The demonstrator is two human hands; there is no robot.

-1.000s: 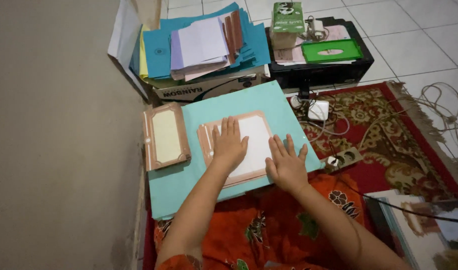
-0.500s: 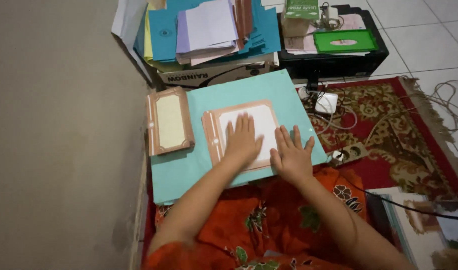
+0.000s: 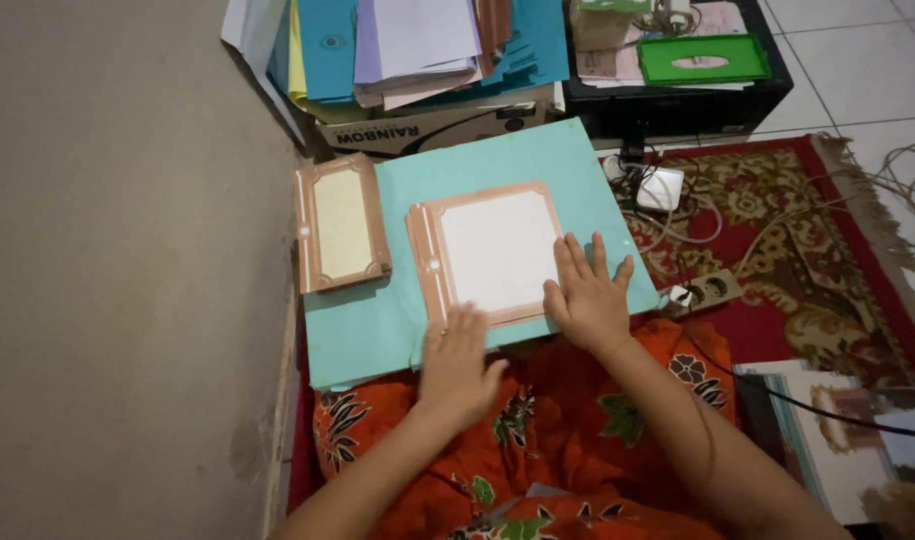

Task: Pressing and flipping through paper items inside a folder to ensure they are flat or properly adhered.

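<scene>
Teal sheet [image 3: 398, 320] under flat, open-gripped left hand [image 3: 460, 362] and right hand [image 3: 588, 298], both beside brown-bordered white card [image 3: 490, 252].

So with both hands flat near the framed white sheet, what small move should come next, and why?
Probably slide the left hand back up onto the framed white sheet. It lies over the sheet's lower edge and the teal paper, while the right hand presses the sheet's right edge; so only one side looks pressed down.

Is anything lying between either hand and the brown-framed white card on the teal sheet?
Nothing visible. The right hand rests flat at the framed card's lower right edge, and the left hand lies at its lower edge on the teal sheet.
</scene>
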